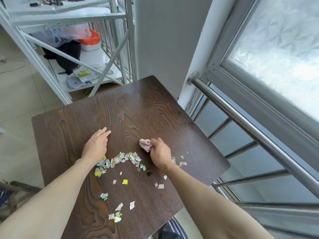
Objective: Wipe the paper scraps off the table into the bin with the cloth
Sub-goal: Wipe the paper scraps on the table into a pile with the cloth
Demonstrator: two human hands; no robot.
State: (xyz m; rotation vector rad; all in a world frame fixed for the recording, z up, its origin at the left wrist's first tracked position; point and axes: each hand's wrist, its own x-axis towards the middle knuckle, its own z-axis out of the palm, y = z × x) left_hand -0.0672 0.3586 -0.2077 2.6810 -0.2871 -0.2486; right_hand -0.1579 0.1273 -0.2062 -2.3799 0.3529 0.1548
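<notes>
While bunched in clenched right hand [159,153], pink cloth [145,144] at table [72,125] centre. Paper scraps [119,159] arcing just beside, at 8 o'clock, long axis 3-to-9; strays toward 6. Left hand [95,144] flat, unclenched, equally near. Bin unseen.

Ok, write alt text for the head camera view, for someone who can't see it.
Seen from above, a person's right hand grips a bunched pink cloth on a dark wooden table, while the left hand rests flat and open nearby. Torn paper scraps lie in a curved band between the hands, with more scattered nearer the person.
</notes>
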